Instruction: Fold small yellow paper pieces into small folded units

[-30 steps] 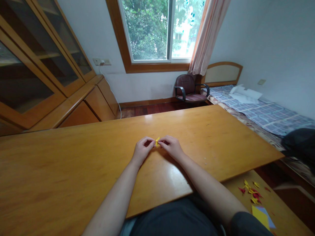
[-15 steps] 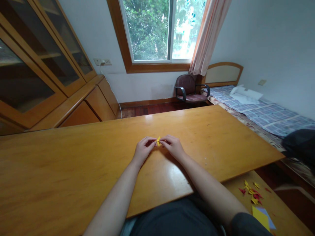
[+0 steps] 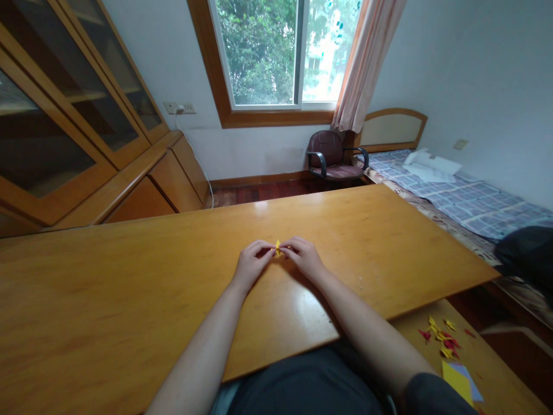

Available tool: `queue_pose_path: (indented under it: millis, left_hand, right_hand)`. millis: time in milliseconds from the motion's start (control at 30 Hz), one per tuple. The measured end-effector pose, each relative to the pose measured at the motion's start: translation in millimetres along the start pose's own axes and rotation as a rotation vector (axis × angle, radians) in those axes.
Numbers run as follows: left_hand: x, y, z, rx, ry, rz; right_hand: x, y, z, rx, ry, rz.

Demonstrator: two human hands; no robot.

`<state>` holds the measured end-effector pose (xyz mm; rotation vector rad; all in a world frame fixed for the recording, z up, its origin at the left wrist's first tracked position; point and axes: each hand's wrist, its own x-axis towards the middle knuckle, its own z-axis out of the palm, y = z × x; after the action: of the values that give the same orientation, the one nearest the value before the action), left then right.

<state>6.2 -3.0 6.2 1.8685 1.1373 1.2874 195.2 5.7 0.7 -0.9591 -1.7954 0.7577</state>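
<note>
Left hand (image 3: 250,264) and right hand (image 3: 306,259): one each
Held yellow paper figure (image 3: 277,248): one
Loose yellow and red paper figures (image 3: 440,336): several, overlapping, exact count unclear
Yellow sheet (image 3: 457,383): one
Pale purple sheet (image 3: 476,390): one
Table (image 3: 129,282): one
Chair (image 3: 325,148): one
Bed (image 3: 466,199): one
Window (image 3: 259,55): one
Curtain (image 3: 366,72): one
Glass cabinet doors (image 3: 80,92): three visible

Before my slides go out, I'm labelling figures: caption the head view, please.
Left hand and right hand pinch a small yellow folded paper over a wooden table.

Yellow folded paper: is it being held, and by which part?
Yes: the left hand and right hand pinch the yellow folded paper at opposite sides; the exact spots are too small to tell.
</note>
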Motion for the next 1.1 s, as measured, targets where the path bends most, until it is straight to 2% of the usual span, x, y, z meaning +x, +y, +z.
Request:
queue_pose_path:
  millis: [333,533,633,800,1100]
  left_hand:
    - [0.5,-4.3,-0.6,-0.037,0.032,-0.039]
    - [0.8,-7.1,0.4,-0.050,0.022,-0.046]
    - [1.3,-6.3,-0.3,-0.046,0.016,-0.043]
    - [1.3,-5.8,-1.0,-0.074,0.005,-0.073]
    - [3.1,-11.0,1.7,-0.269,0.010,-0.274]
  right_hand:
    - [1.8,7.1,1.3,0.146,0.029,0.122]
    - [3.9,7.5,2.9,0.336,0.025,0.280]
    - [3.8,7.4,3.5,0.364,0.022,0.318]
    - [2.9,7.6,4.3,0.309,0.037,0.285]
    - [2.6,4.8,4.4,0.199,0.079,0.219]
